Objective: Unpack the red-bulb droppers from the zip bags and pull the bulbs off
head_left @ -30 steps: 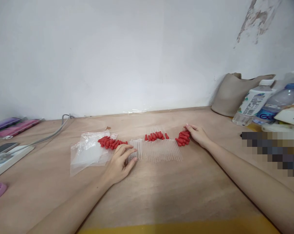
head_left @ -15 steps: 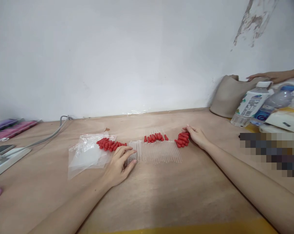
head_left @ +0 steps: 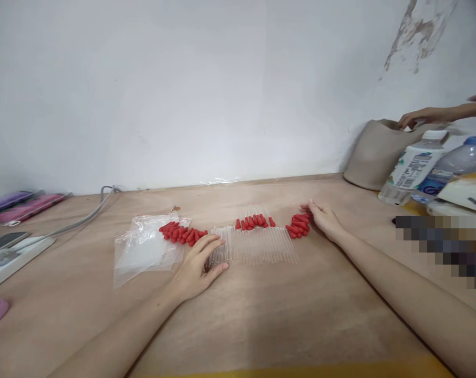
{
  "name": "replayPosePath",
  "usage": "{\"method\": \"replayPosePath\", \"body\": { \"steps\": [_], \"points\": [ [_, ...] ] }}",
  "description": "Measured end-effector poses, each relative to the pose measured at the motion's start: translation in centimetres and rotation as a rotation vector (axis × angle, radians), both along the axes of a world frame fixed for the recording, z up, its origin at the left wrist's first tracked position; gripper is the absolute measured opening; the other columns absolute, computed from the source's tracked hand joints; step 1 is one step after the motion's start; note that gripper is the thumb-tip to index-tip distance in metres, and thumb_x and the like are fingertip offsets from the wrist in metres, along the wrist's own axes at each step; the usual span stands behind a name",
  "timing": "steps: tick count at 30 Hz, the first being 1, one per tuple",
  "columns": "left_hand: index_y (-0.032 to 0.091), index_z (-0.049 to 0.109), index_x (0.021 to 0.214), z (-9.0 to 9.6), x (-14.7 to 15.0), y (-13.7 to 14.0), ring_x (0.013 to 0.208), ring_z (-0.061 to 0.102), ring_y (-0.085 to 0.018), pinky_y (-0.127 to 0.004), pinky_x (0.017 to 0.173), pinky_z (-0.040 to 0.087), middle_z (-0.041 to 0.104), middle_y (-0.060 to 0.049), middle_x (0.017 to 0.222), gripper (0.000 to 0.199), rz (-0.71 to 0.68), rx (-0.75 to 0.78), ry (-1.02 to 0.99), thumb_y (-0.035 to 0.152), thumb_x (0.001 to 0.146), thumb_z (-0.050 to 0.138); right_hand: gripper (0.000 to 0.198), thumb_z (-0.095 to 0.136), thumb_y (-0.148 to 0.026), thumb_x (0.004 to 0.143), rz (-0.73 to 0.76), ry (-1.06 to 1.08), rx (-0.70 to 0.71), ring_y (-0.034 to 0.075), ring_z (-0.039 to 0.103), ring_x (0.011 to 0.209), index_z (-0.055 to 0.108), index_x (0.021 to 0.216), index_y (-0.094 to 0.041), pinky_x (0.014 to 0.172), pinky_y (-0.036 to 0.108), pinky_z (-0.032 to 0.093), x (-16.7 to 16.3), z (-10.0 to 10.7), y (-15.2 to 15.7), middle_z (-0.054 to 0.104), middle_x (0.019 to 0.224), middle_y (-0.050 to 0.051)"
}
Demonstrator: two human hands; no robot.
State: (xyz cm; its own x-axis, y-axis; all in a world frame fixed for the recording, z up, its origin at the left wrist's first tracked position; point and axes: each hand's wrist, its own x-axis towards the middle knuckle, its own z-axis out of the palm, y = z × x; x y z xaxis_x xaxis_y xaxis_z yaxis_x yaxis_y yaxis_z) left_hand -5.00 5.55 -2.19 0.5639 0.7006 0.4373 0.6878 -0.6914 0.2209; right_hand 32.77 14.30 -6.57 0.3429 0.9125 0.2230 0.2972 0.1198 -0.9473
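A row of clear glass dropper tubes [head_left: 264,245] lies side by side on the table. My left hand [head_left: 200,265] rests at the row's left end, thumb and fingers apart, holding nothing that shows. Red rubber dropper bulbs [head_left: 180,233] are heaped just beyond it, beside the clear plastic bags [head_left: 137,249]. Behind the row, more red bulbs [head_left: 254,222] stand lined up, with thin tubes showing beyond them. My right hand [head_left: 323,218] lies against the right-hand pile of red bulbs [head_left: 299,226], fingers stretched along its far side and partly hidden.
At the right stand a grey-beige bag [head_left: 370,155], a white-capped bottle [head_left: 411,168] and a blue-capped bottle [head_left: 454,163]. Another person's hand [head_left: 423,116] reaches into the bag. To the left are a power strip [head_left: 19,262], a grey cable [head_left: 86,218], a phone [head_left: 9,240] and coloured packets [head_left: 29,208].
The view has shifted slightly. My hands stay in nearly the same places beside the tubes and bulbs. The other person's hand now dips into the bag's opening.
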Motion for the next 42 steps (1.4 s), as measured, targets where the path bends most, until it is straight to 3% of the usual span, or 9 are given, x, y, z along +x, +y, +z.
{"method": "replayPosePath", "body": {
  "steps": [12,17,19,21,24,27,31,37,42],
  "points": [
    [0.023,0.044,0.122,-0.5,0.0,0.6,0.123,0.037,-0.024,-0.043,0.099,0.037,0.04,-0.008,0.132,0.048,0.099,-0.06,0.004,0.045,0.08,0.052,0.043,0.038,-0.048,0.083,-0.021,-0.058,0.046,0.019,0.063,0.081,0.066,0.082,-0.015,0.08,0.033,0.047,-0.1,-0.1,0.0,0.068,0.085,0.011],
    [0.024,0.043,0.123,-0.7,0.0,0.8,0.125,0.034,-0.025,-0.043,0.101,0.035,0.038,-0.007,0.133,0.05,0.106,-0.06,-0.001,0.046,0.08,0.051,0.04,0.043,-0.048,0.079,-0.134,-0.163,0.15,0.019,0.059,0.084,0.064,0.089,-0.016,0.076,0.031,0.044,-1.2,2.5,-1.7,0.065,0.094,0.008],
    [0.025,0.043,0.124,-0.6,0.0,0.8,0.126,0.033,-0.024,-0.042,0.101,0.035,0.037,-0.006,0.134,0.05,0.109,-0.063,0.002,0.047,0.08,0.051,0.035,0.045,-0.046,0.078,-0.191,-0.418,0.201,0.018,0.058,0.078,0.064,0.087,-0.019,0.073,0.031,0.041,-2.5,4.4,-2.7,0.066,0.085,0.005],
    [0.025,0.043,0.123,-0.6,0.0,0.8,0.126,0.032,-0.025,-0.042,0.101,0.035,0.037,-0.006,0.134,0.049,0.113,-0.068,0.003,0.047,0.08,0.051,0.027,0.048,-0.042,0.076,-0.15,-0.693,0.123,0.017,0.057,0.071,0.065,0.077,-0.021,0.076,0.034,0.037,-4.4,6.4,-3.6,0.065,0.075,0.002],
    [0.025,0.043,0.123,-0.6,-0.1,0.7,0.127,0.032,-0.025,-0.042,0.101,0.035,0.038,-0.006,0.134,0.049,0.112,-0.066,-0.005,0.047,0.079,0.052,0.022,0.047,-0.032,0.073,-0.022,-1.006,-0.136,0.019,0.056,0.077,0.064,0.065,-0.022,0.083,0.04,0.028,-7.6,8.3,-3.8,0.065,0.073,0.002],
    [0.024,0.044,0.122,-0.7,-0.1,0.7,0.127,0.03,-0.025,-0.042,0.102,0.034,0.038,-0.007,0.133,0.048,0.096,-0.042,-0.016,0.046,0.08,0.052,0.017,0.05,-0.028,0.068,0.027,-1.06,-0.364,0.022,0.056,0.077,0.063,0.06,-0.021,0.08,0.041,0.03,-9.8,8.9,-2.6,0.063,0.068,0.004],
    [0.023,0.046,0.12,-0.7,-0.1,0.6,0.127,0.031,-0.026,-0.043,0.101,0.034,0.04,-0.008,0.131,0.045,0.08,-0.012,-0.019,0.043,0.08,0.053,0.015,0.061,-0.026,0.058,0.072,-1.033,-0.507,0.025,0.058,0.067,0.059,0.046,-0.018,0.072,0.041,0.035,-10.6,8.5,-0.2,0.057,0.051,0.006],
    [0.022,0.046,0.12,-0.6,0.1,0.4,0.126,0.032,-0.028,-0.047,0.099,0.036,0.04,-0.011,0.13,0.044,0.051,0.008,-0.021,0.041,0.08,0.054,0.018,0.067,-0.022,0.054,0.108,-1.001,-0.537,0.023,0.057,0.057,0.055,0.041,-0.019,0.062,0.039,0.041,-10.7,7.7,1.7,0.051,0.041,0.005],
    [0.022,0.046,0.119,-0.6,0.2,0.3,0.127,0.031,-0.028,-0.047,0.099,0.036,0.039,-0.011,0.131,0.043,0.047,0.025,-0.026,0.04,0.081,0.054,0.023,0.056,-0.028,0.072,0.048,-0.962,-0.311,0.024,0.059,0.066,0.057,0.051,-0.019,0.073,0.044,0.038,-10.9,8.8,0.7,0.053,0.047,0.005]
  ]
}}
